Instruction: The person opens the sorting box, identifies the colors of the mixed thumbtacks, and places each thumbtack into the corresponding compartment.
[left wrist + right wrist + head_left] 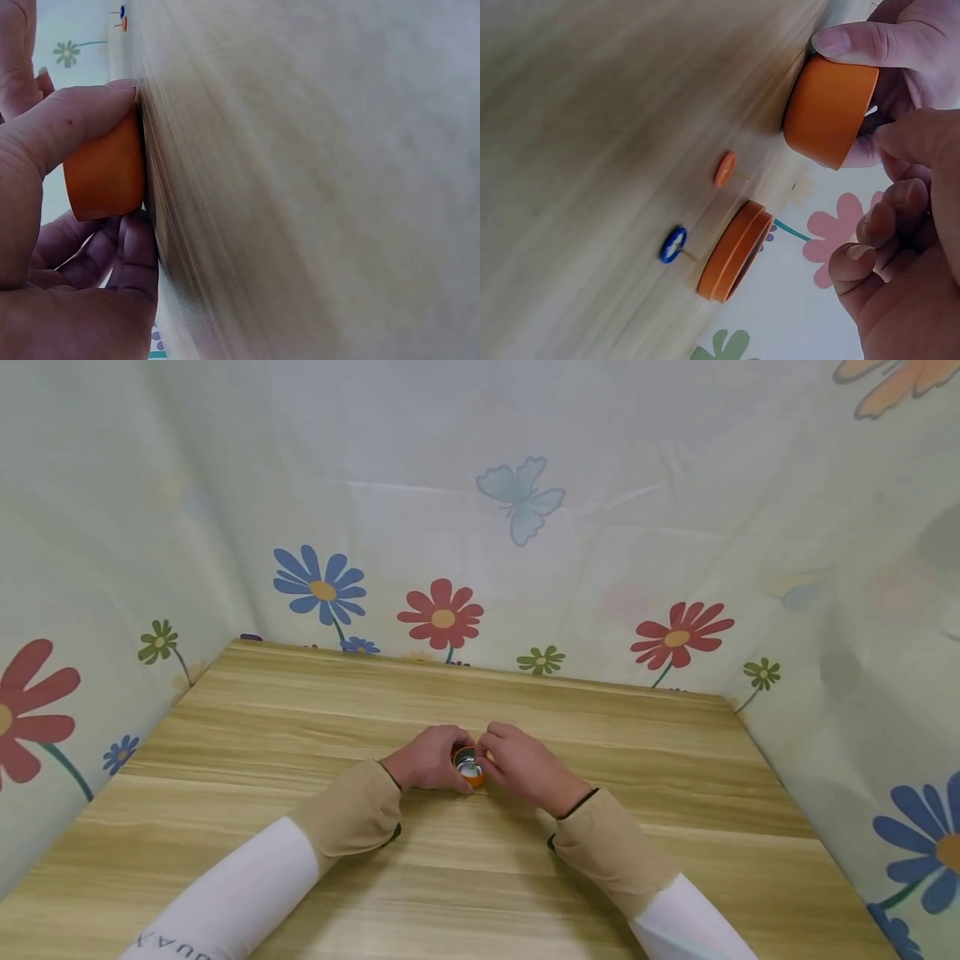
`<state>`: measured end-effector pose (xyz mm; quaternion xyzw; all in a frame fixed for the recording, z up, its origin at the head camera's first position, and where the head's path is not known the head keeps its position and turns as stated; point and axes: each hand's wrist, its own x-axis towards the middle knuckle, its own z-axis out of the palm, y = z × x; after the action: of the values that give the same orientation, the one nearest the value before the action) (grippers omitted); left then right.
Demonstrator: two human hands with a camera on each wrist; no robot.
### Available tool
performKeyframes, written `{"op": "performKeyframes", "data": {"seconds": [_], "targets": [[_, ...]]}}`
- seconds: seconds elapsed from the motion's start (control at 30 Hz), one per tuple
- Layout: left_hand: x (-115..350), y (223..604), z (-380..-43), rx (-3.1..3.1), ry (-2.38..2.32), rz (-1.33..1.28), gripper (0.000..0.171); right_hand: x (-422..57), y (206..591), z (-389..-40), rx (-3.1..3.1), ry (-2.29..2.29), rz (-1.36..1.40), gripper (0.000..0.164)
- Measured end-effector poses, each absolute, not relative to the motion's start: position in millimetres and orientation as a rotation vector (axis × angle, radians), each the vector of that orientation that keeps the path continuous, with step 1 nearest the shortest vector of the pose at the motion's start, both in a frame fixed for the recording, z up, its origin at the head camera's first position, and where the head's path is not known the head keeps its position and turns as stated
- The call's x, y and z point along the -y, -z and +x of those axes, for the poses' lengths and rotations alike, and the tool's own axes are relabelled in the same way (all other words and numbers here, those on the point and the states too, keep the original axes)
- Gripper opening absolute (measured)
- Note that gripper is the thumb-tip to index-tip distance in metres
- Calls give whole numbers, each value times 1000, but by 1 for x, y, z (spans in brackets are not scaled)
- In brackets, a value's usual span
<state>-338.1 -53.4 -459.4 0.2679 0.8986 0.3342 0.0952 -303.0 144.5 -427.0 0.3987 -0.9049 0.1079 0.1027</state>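
My left hand (437, 758) grips a round orange cup (829, 112) from its left side, thumb and fingers curled about its wall. The cup stands on the wooden table with its mouth up; its inside looks shiny and silvery. At the mouth, my right hand (521, 764) holds thumb and forefinger close together, right at a thin pale stem (871, 110) that shows over the rim. Whatever sits below that stem is mostly hidden. The right hand's other fingers (877, 225) are curled loosely beside the cup.
On the table near the cup lie a small orange disc (725, 169) and a blue disc (674, 245), each with a thin stem like a spinning top. Beside them is an orange ring-shaped lid (735, 251). Flowered cloth (570, 568) hangs behind the wooden table (315, 693).
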Motion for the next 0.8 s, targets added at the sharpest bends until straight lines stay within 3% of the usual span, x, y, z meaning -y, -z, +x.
{"op": "performKeyframes", "data": {"seconds": [0.57, 0.8], "targets": [[53, 457, -335, -2655, -973, 797, 46, -128, 415, -318, 2805, -208, 1190, 26], [53, 455, -334, -2665, -965, 785, 47, -121, 411, -320, 2918, -232, 1103, 28]]}}
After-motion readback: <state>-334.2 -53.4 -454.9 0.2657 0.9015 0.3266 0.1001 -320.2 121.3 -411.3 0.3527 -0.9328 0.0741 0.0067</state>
